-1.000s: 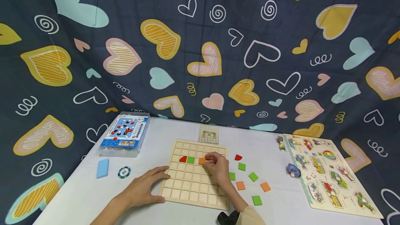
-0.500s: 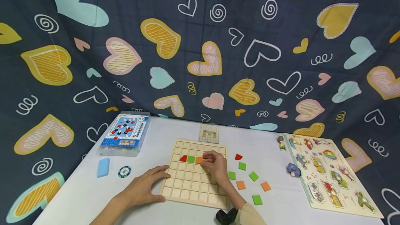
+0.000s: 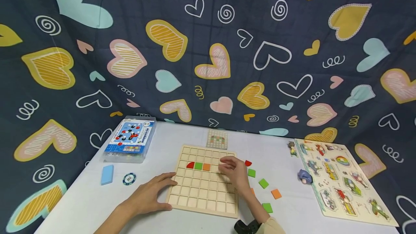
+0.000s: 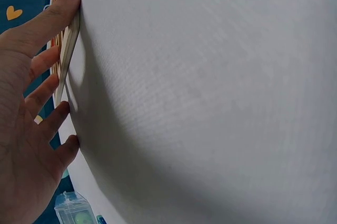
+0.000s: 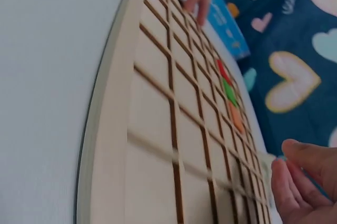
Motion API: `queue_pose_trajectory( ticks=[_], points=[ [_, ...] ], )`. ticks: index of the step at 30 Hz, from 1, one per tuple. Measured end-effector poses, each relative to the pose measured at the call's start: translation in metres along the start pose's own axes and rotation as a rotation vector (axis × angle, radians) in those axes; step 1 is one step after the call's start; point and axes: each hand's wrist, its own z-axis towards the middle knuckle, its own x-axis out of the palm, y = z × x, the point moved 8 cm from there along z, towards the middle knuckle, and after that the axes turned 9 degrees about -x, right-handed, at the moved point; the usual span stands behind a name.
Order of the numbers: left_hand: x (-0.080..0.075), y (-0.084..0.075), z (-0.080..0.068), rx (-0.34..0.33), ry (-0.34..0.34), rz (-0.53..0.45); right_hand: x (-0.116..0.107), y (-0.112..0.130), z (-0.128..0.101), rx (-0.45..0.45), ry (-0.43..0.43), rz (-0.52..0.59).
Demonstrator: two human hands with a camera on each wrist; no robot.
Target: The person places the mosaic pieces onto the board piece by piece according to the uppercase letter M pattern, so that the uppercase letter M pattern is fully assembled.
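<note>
Row-filling seemed underway: right hand (image 3: 235,173) looked empty, left hand (image 3: 150,195) (fingers relaxed) touched board (image 3: 202,210); next probably needed a loose tile (image 3: 264,183).

The left hand (image 3: 150,195) is spread wide, its thumb (image 4: 52,18) apart from the fingers (image 4: 45,91) and its forearm (image 3: 113,217) slanting from the lower left; the right hand (image 3: 236,174) is loosely bent.
</note>
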Motion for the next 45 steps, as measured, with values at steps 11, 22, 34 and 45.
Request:
queue_pose_trajectory(
  ticks=[11, 22, 34, 45],
  points=[
    [-0.001, -0.002, -0.002, 0.009, 0.015, -0.012, -0.089, -0.015, -0.03, 0.185, -0.106, -0.153],
    [-0.002, -0.003, -0.001, 0.016, 0.001, -0.007, -0.162, -0.022, -0.068, 0.227, -0.063, -0.281],
    [-0.002, -0.003, -0.002, 0.021, 0.007, -0.012, -0.177, -0.039, -0.084, 0.201, 0.187, -0.322],
    [0.0, -0.001, 0.0, 0.013, 0.013, -0.014, -0.176, -0.043, -0.081, 0.123, 0.169, -0.323]
  ],
)
